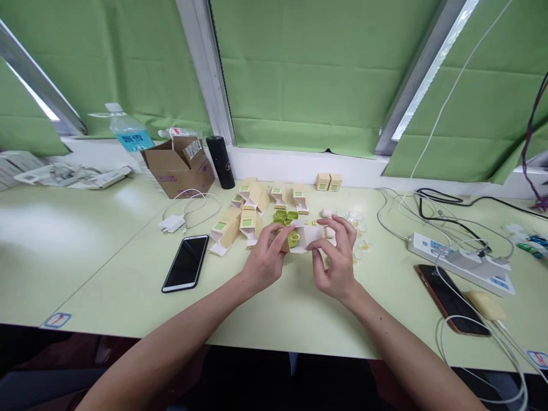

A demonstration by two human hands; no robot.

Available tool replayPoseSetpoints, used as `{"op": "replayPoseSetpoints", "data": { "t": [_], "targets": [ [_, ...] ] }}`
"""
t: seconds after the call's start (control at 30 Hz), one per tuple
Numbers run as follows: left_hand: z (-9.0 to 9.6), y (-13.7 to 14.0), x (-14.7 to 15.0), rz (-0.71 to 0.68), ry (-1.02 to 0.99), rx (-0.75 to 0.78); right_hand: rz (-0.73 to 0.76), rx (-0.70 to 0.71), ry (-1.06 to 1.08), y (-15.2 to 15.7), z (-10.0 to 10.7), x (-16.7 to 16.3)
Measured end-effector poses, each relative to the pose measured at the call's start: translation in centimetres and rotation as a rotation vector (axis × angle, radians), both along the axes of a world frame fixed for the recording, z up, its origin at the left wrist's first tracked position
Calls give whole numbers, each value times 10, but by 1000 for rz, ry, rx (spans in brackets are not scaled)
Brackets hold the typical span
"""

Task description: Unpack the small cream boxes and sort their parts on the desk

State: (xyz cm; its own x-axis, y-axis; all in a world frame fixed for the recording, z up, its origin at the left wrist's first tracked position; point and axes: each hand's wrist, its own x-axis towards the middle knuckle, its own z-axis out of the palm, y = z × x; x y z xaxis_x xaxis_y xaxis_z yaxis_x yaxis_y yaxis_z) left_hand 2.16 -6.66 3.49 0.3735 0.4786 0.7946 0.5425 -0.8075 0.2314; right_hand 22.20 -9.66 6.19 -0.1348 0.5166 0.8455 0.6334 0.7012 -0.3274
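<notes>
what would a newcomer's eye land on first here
Probably the green blinds across the top of the view. Then the left hand and right hand, at a small open box near the centre. Farther back, left, a brown cardboard box stands beside a black cylinder.

Brn box (184, 181), blk bottle (220, 162) just beside, phone (185, 264) nr charger (172, 223), wht pwr strip (447, 262)

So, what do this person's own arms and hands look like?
Both the left hand and the right hand are gloveless, with slender fingers. The forearms are bare, with no sleeves in view. I see no watch, bracelet, ring or cable on them.
</notes>
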Motion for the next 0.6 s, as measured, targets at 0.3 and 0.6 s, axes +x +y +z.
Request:
{"op": "replayPoseSetpoints", "data": {
  "t": [0.3,0.6],
  "targets": [
    [-4,0,1,32,75,134,-37,-83,-22,5,-5,-3],
    [-1,-2,5,113,200,344,-31,-254,175,3,-7,-11]
  ]
}}
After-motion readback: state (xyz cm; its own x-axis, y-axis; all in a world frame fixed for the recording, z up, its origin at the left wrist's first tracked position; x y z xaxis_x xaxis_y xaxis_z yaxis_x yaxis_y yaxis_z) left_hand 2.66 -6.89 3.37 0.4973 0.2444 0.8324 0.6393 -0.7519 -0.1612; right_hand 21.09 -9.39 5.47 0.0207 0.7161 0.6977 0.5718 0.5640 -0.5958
